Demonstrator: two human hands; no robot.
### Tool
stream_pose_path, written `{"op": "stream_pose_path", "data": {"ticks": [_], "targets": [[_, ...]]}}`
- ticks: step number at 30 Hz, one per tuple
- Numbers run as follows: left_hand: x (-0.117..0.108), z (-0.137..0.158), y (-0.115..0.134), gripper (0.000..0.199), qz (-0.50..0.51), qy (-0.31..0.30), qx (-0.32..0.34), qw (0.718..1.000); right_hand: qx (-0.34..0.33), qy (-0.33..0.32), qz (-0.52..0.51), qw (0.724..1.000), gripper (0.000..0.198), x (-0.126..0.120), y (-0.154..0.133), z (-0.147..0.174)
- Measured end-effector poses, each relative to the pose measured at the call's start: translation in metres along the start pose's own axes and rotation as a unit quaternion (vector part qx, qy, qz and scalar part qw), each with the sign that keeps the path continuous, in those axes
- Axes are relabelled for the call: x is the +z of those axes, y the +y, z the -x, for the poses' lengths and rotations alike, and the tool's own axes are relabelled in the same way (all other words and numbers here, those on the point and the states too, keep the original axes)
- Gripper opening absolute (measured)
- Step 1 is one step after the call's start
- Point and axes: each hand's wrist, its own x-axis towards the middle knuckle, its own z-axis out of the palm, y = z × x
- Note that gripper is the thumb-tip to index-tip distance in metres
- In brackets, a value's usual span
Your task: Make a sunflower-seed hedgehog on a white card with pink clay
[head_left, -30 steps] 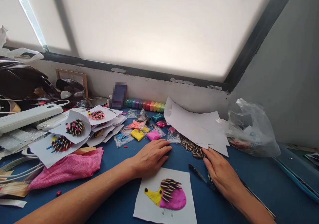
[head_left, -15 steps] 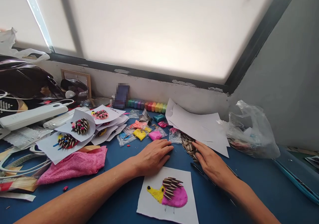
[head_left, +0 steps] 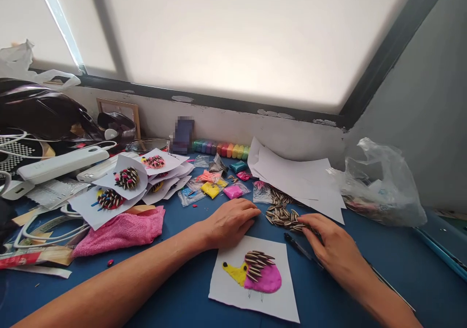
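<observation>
My left hand [head_left: 233, 222] lies palm down on the blue table with its fingers stretched out, just above a white sheet [head_left: 222, 289]. On that sheet is a clay hedgehog [head_left: 265, 278] with a yellow head, a magenta body, and several striped seeds as spines on its back. My right hand [head_left: 330, 240] is at the right edge of a pile of sunflower seeds [head_left: 282, 215], thumb and fingertips drawn together on seeds there. A black pen [head_left: 299, 246] lies beneath and left of the right hand.
Packets of coloured clay [head_left: 210, 189] lie behind my left hand. Finished hedgehog pictures [head_left: 109, 211] and a pink cloth [head_left: 124, 233] are at left. White paper [head_left: 299, 174] and a plastic bag [head_left: 383, 187] are at right. Small clay tubs [head_left: 222, 149] line the wall.
My right hand has drawn back to the right from over the seeds, its fingers now closer together. More of the pile shows. The left hand stays resting; the view has shifted slightly.
</observation>
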Motion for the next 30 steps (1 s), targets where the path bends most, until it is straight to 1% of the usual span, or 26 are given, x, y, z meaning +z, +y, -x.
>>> {"op": "stream_pose_path", "data": {"ticks": [2,3,6,8,9,11,13,15,20,22,25,30], "targets": [[0.001,0.001,-0.001,0.032,0.003,0.004,-0.007,1.0,0.018,-0.004,0.011,1.0,0.031,-0.005,-0.001,0.007],[0.001,0.001,-0.001,0.032,0.003,0.007,-0.008,1.0,0.026,-0.016,0.02,0.999,0.029,-0.008,-0.003,0.01],[0.003,0.001,-0.003,0.034,-0.002,0.005,0.003,1.0,0.054,-0.095,0.06,0.992,0.019,-0.014,-0.012,0.017],[0.003,0.001,-0.004,0.038,-0.005,-0.02,0.021,1.0,0.069,-0.142,0.082,0.984,0.012,-0.016,-0.017,0.019],[0.003,0.0,-0.004,0.04,-0.006,-0.039,0.027,0.999,0.073,-0.152,0.089,0.982,0.011,-0.017,-0.018,0.019],[0.002,-0.001,-0.003,0.045,-0.006,-0.077,0.023,0.997,0.08,-0.154,0.1,0.98,0.012,-0.018,-0.019,0.019],[0.002,-0.002,-0.003,0.047,-0.006,-0.098,0.008,0.995,0.094,-0.156,0.113,0.977,0.014,-0.019,-0.017,0.018],[0.002,-0.003,-0.003,0.047,-0.011,-0.097,-0.009,0.995,0.111,-0.154,0.125,0.974,0.016,-0.022,-0.014,0.017],[0.006,-0.002,-0.003,0.047,-0.031,-0.058,-0.054,0.996,0.129,-0.134,0.131,0.974,0.013,-0.031,-0.009,0.018],[0.007,-0.002,-0.004,0.047,-0.033,-0.048,-0.059,0.997,0.112,-0.09,0.11,0.983,0.017,-0.031,-0.007,0.018],[0.008,0.0,-0.005,0.045,-0.034,-0.035,-0.055,0.997,0.074,-0.019,0.076,0.994,0.024,-0.022,-0.005,0.015],[0.005,0.001,-0.003,0.036,-0.019,-0.005,-0.009,1.0,0.025,0.01,0.065,0.997,0.026,-0.001,0.002,0.008]]}}
